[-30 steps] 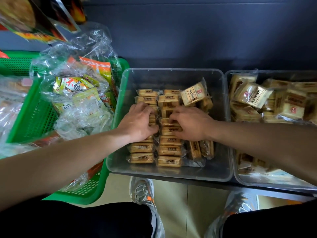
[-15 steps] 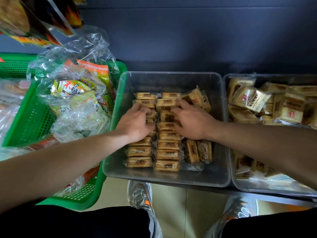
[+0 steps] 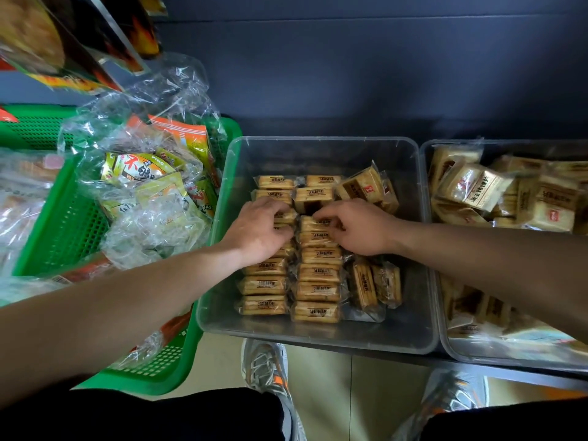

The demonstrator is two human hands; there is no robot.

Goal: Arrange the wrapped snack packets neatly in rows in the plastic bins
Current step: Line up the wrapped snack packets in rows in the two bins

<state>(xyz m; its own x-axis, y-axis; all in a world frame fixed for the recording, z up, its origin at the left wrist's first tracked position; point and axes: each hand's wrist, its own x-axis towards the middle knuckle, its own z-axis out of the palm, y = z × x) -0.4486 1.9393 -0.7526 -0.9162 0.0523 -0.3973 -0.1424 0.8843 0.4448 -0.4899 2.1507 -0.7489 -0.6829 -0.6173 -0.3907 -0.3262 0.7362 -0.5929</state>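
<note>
left hand point(image 3: 257, 232), right hand point(image 3: 361, 229): fingers curled on small tan wrapped snack packets point(image 3: 318, 273) under them | look light, slippery, crumbly | hold the sides

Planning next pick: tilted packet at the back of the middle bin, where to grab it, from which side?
Probably from above with the right hand: pinch the tilted packet across its long edges. It leans face-up on other packets, edges exposed; the bin wall blocks a side approach.
</note>
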